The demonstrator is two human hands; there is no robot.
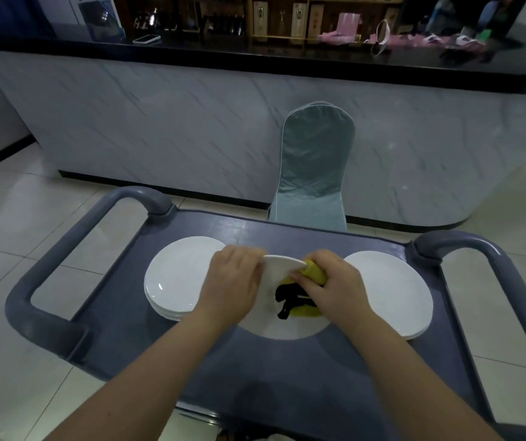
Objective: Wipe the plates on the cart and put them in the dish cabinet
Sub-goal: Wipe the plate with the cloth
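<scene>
Left hand point(233, 281) is gripping the rim of a plate point(274, 329), tilting it above the cart point(287, 377) between two stacks point(172, 281) to steady it. Right hand point(338, 288), fingers curled round a yellow cloth point(314, 272), is wiping its face.

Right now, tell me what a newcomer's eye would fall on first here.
Dead centre, two hands work a white plate over the grey cart: the left hand grips its rim, the right hand presses a yellow cloth to it. A left stack and a right stack of plates flank it, and a covered chair stands beyond the cart.
</scene>
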